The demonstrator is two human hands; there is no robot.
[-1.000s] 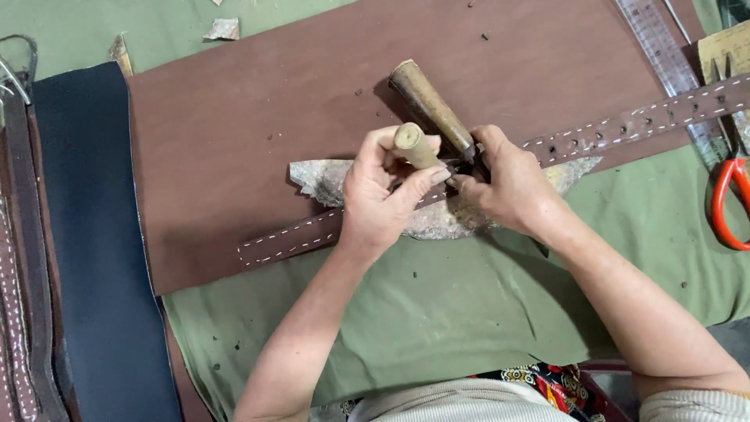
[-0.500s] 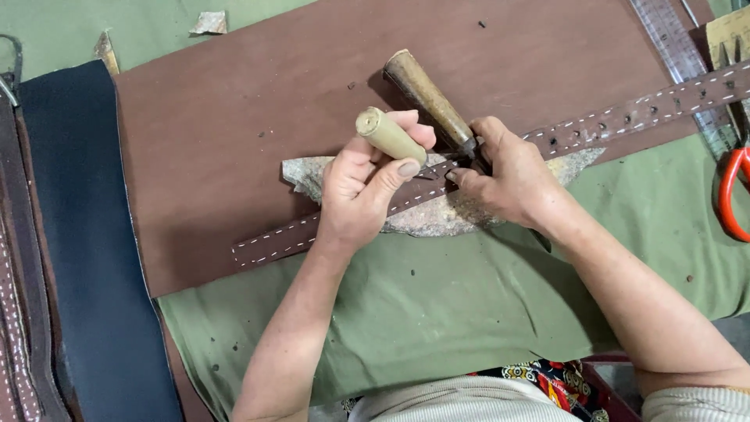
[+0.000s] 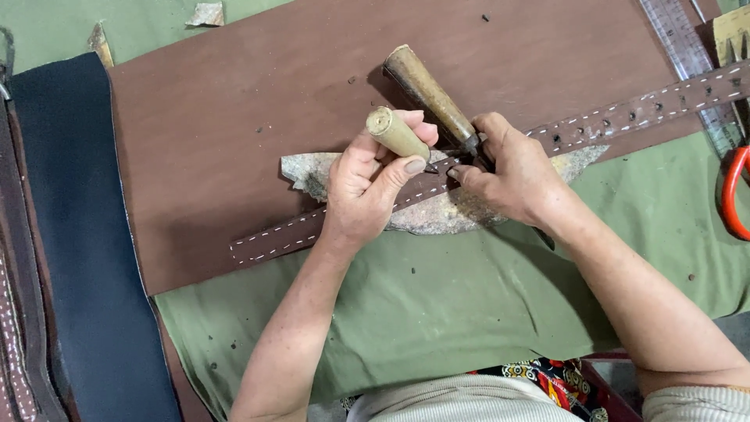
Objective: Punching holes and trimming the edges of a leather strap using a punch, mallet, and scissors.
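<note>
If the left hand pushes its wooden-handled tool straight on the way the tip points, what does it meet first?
Likely the stitched brown strap, right under the tip of the tool in the left hand, with the right hand's fingertips close beside; depth is unclear.

The green cloth (image 3: 469, 312) near the person is open; red scissors (image 3: 730, 195) and ruler (image 3: 680, 47) block the right.

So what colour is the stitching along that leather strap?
White stitching on a brown strap, clearest in the head view.
</note>
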